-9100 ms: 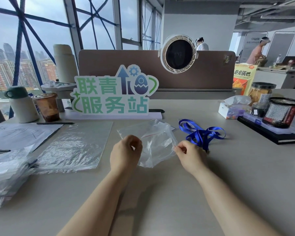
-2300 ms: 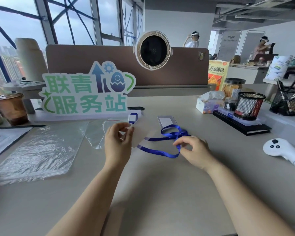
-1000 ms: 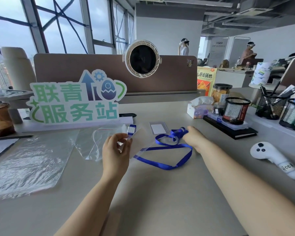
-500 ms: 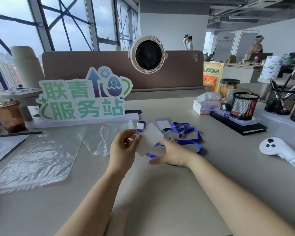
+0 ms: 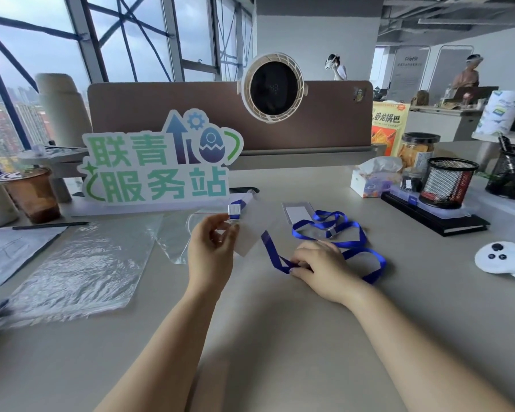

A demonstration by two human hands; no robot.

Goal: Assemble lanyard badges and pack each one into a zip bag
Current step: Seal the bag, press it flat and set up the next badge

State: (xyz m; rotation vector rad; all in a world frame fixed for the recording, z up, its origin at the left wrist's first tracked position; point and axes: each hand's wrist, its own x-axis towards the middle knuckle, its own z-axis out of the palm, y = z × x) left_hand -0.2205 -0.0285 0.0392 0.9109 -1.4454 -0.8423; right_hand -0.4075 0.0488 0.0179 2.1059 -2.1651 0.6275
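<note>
Pinching badge sleeve: left grip | right grip grasping lanyard | zip bag flat | desk sleeve holds card

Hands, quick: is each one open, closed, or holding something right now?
Left hand: pinching the clear badge holder by its clip end.
Right hand: fingers curled, pinching the blue lanyard.

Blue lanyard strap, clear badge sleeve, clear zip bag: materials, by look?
The blue lanyard strap: flat ribbon, probably woven polyester; slight sheen, folds limply. The clear badge sleeve: semi-stiff frosted plastic, maybe PVC; it juts out flat, pinched only at one end by the left hand. The clear zip bag: thin glossy plastic film; wrinkled, with glare.
</note>
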